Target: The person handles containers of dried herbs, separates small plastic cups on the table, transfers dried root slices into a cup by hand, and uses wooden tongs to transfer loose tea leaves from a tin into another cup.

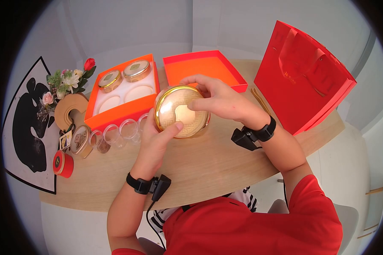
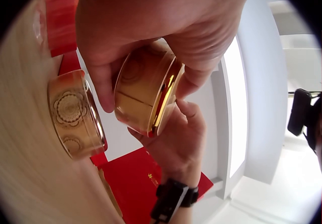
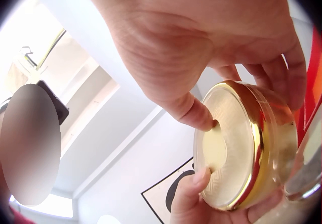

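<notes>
Both hands hold a round clear-sided jar with a shiny gold lid (image 1: pixel 168 106) above the table, its top tilted toward the head camera. A cream label (image 1: pixel 185 114) lies in the middle of the lid. My left hand (image 1: pixel 154 138) grips the near left side, its thumb at the label's lower edge. From the far right, my right hand (image 1: pixel 221 102) grips the jar with its fingers along the side and its thumb on the label's upper edge, as the right wrist view shows. A second gold jar (image 2: pixel 73 116) stands on the table below, mostly hidden in the head view.
An orange box (image 1: pixel 130 104) with a white insert carries two gold-lidded jars (image 1: pixel 137 70). Behind the hands lies an orange-red box lid (image 1: pixel 204 57). A red gift bag (image 1: pixel 302 80) stands at right. Left are several clear jars (image 1: pixel 112 134), a red tin (image 1: pixel 63 163) and flowers (image 1: pixel 68 83).
</notes>
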